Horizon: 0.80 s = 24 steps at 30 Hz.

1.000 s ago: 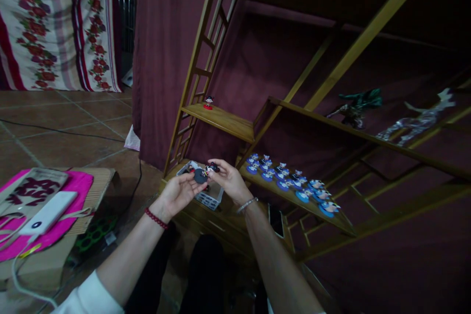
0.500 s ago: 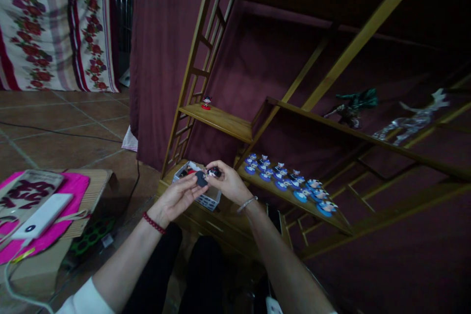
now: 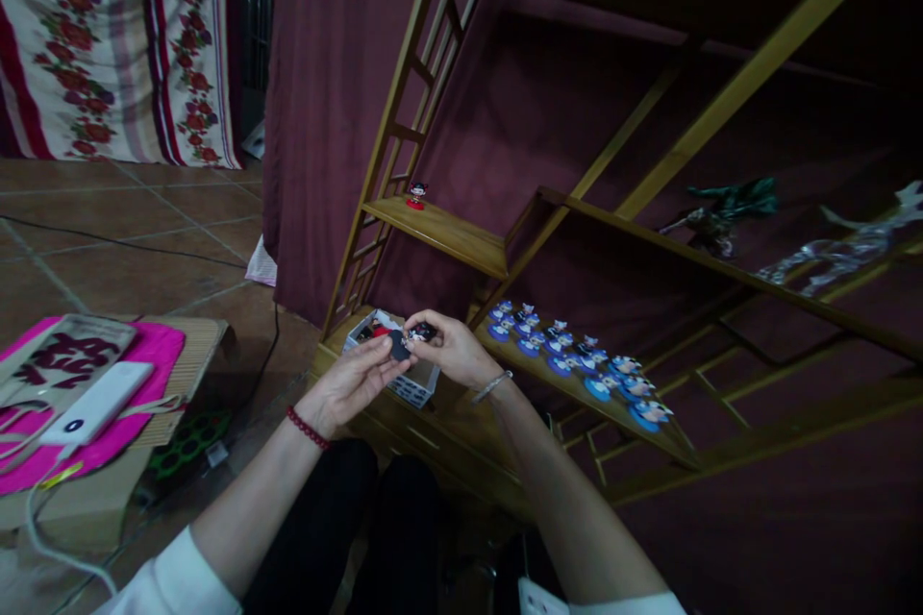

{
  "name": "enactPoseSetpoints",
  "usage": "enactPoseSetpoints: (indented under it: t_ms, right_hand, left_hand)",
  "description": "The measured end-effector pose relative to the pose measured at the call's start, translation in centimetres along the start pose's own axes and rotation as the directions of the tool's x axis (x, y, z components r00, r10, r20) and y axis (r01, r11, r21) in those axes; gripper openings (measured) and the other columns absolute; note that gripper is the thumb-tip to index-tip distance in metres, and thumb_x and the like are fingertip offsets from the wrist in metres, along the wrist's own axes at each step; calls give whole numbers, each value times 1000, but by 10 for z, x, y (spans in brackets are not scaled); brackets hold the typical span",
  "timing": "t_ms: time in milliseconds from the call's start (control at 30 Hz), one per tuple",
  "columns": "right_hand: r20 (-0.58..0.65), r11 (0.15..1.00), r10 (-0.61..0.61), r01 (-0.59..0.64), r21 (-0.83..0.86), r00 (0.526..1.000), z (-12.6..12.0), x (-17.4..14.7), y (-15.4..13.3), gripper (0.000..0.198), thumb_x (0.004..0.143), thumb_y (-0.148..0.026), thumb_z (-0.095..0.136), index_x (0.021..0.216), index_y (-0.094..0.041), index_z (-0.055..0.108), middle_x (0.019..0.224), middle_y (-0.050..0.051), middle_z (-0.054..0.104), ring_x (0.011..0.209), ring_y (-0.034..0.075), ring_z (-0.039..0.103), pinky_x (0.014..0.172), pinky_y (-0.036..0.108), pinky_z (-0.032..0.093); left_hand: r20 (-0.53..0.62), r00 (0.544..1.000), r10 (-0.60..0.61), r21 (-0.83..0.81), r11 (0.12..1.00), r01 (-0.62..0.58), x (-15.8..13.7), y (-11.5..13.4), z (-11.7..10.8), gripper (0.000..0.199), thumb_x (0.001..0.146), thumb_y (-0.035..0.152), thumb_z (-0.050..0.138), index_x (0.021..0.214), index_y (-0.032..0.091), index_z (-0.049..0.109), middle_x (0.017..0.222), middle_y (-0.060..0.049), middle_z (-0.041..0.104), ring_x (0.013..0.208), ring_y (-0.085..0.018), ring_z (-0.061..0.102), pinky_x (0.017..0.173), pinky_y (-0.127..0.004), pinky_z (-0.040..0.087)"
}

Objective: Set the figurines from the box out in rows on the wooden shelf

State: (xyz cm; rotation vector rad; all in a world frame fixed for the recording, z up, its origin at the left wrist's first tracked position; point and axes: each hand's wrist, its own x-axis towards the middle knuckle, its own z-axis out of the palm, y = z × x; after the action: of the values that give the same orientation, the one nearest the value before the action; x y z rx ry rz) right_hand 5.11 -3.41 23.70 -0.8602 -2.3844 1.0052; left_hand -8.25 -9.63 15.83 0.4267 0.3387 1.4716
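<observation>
A small dark-haired figurine [image 3: 420, 332] with a round black base [image 3: 399, 345] is held between my two hands. My left hand [image 3: 359, 379] pinches the base between thumb and fingers. Around the figurine's head are the fingers of my right hand [image 3: 461, 353]. Right below my hands stands a patterned white box [image 3: 412, 391], open at the top, with something red in it; my hands hide part of its inside. On the small shelf above, a figurine on a red base [image 3: 416, 196] stands upright.
Several figurines on blue bases [image 3: 559, 342] stand in rows on the lower wooden shelf [image 3: 674, 437]. A green statue [image 3: 728, 211] and a clear, glassy animal figure [image 3: 843, 245] occupy a higher shelf. At left, a white power bank [image 3: 97, 404] lies on pink cloth [image 3: 164, 351] over cardboard.
The view has shifted slightly, so the shelves appear further right. Both hands keep their hold on the figurine, with its base tilted a little differently.
</observation>
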Motion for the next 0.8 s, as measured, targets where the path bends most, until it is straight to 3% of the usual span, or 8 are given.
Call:
enactPoseSetpoints:
  t_ms: [200, 500, 800]
  right_hand:
    - [13, 1000, 0, 0, -21, 1000, 0, 2, 0, 22, 70, -24, 55, 91, -18, 56, 59, -5, 56, 44, 6, 47, 43, 16, 34]
    - [23, 963, -70, 73, -260, 997, -3, 6, -9, 22, 69, -22, 56, 90, -19, 60, 70, -4, 58, 52, 6, 46, 50, 17, 36]
    - [79, 913, -133, 153, -378, 988, -2, 11, -21, 19, 69, -15, 55, 86, -19, 62, 78, -2, 62, 62, 8, 51, 60, 19, 38]
  left_hand:
    - [-31, 999, -12, 3, 1000, 12, -2, 0, 0, 15, 74, 10, 59, 89, 7, 62, 94, -13, 65, 87, -18, 61, 84, -30, 47]
    - [3, 1000, -23, 31, 999, 22, 0, 1, -2, 22, 75, 15, 59, 96, 8, 60, 100, -14, 63, 89, -20, 61, 82, -28, 49]
    - [-53, 997, -49, 42, 998, 51, -1, 0, -2, 14, 77, 17, 57, 85, 6, 62, 86, -13, 66, 78, -17, 64, 75, -25, 50]
